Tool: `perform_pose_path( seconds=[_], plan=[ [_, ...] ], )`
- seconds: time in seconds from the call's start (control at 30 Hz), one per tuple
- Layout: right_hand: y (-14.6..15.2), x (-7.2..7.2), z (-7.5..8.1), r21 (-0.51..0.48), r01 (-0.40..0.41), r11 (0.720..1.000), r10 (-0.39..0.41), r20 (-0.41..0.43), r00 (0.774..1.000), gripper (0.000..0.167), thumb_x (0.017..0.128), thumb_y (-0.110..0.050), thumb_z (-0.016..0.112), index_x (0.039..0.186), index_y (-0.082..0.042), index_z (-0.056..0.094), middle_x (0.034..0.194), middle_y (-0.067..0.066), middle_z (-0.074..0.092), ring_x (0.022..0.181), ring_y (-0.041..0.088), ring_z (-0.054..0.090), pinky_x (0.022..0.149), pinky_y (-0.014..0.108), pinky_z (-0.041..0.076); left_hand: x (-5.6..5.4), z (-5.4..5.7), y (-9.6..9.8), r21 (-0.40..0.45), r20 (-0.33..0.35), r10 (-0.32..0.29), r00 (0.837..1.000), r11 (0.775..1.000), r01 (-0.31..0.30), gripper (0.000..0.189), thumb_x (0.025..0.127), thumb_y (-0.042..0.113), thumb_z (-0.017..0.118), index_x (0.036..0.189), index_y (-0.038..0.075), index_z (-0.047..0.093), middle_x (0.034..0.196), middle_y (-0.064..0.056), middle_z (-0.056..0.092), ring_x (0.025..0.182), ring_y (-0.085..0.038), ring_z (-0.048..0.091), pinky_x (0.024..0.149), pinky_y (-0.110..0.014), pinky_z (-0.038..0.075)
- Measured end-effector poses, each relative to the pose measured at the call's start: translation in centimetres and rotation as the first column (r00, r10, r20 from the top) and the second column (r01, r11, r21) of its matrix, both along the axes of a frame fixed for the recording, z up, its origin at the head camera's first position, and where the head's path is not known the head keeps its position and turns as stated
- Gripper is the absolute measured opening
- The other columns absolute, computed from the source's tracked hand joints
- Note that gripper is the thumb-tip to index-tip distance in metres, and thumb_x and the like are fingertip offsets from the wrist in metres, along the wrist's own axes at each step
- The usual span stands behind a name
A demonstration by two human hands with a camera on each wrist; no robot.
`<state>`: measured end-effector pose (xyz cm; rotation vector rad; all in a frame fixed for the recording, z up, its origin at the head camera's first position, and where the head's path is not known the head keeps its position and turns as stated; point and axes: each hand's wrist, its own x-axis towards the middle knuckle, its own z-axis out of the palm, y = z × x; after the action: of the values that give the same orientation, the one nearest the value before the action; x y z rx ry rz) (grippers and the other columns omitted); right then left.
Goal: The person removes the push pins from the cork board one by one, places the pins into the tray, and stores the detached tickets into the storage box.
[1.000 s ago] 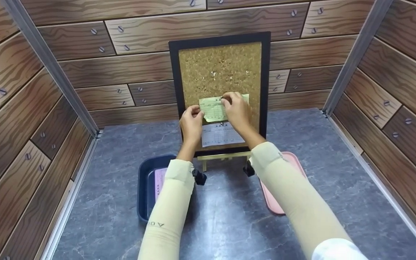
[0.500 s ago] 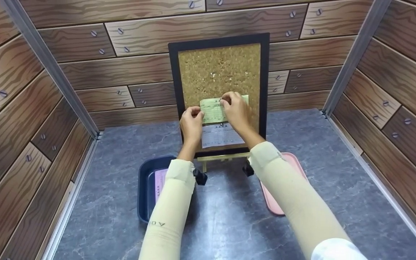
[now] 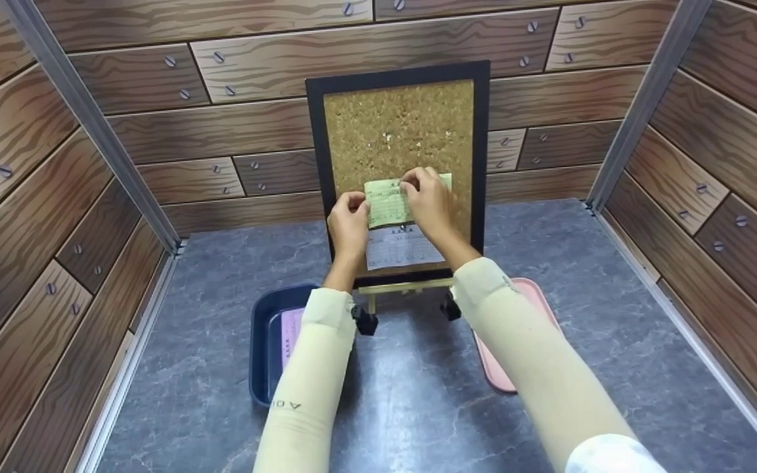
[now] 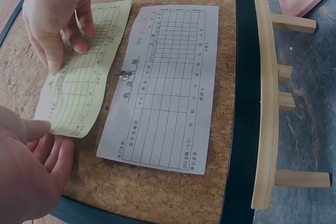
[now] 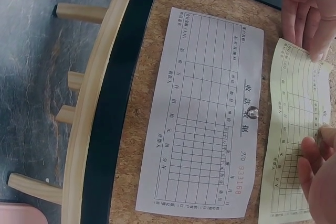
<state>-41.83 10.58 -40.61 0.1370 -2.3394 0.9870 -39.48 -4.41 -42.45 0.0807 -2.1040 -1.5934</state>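
Note:
A light green receipt slip (image 3: 388, 205) lies against the corkboard (image 3: 405, 112). My left hand (image 3: 349, 223) pinches its left end between thumb and fingers. At the slip's top middle, my right hand (image 3: 432, 202) pinches what looks like a small pushpin, mostly hidden by the fingertips, and covers much of the slip's right half. Just below, a white receipt slip (image 5: 205, 114) is fixed to the cork by a clear pushpin (image 4: 124, 74) at its heading. In the left wrist view the green slip (image 4: 86, 90) curves a little off the cork.
Several shiny pushpins (image 3: 388, 136) stick in the upper cork. The black-framed board leans on a wooden easel (image 4: 266, 98). A navy tray (image 3: 258, 341) with a pink slip (image 3: 291, 325) stands to the left, partly under my sleeve; a pink tray (image 3: 503, 378) lies to the right.
The green slip's left end has come down slightly, nearer the white slip. Both hands stay almost in place at its left end and top.

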Motion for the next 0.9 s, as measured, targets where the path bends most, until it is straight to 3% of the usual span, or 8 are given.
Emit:
perform_pose_path(
  seconds=[0.57,0.9],
  plan=[
    [0.13,0.01,0.04,0.046,-0.011,0.999,0.011,0.012,1.0,0.012,0.093,-0.028,0.07,0.099,-0.019,0.073,0.1,-0.001,0.068,0.092,0.02,0.067,0.078,0.046,0.05,-0.13,-0.28,-0.44,0.07,-0.035,-0.05,0.998,0.996,0.052,0.011,0.092,0.0,0.067,0.102,-0.002,0.071,0.095,-0.015,0.072,0.084,-0.02,0.064,0.075,-0.023,0.05],
    [0.63,0.56,-0.02,0.055,-0.049,0.997,0.049,-0.015,0.999,0.013,0.093,-0.028,0.071,0.099,-0.017,0.074,0.101,0.0,0.07,0.094,0.021,0.068,0.078,0.048,0.05,0.38,-0.02,-0.69,0.12,-0.041,-0.07,0.997,0.99,0.074,0.013,0.091,0.003,0.068,0.104,-0.001,0.072,0.1,-0.015,0.074,0.089,-0.021,0.067,0.078,-0.026,0.053]
  ],
)
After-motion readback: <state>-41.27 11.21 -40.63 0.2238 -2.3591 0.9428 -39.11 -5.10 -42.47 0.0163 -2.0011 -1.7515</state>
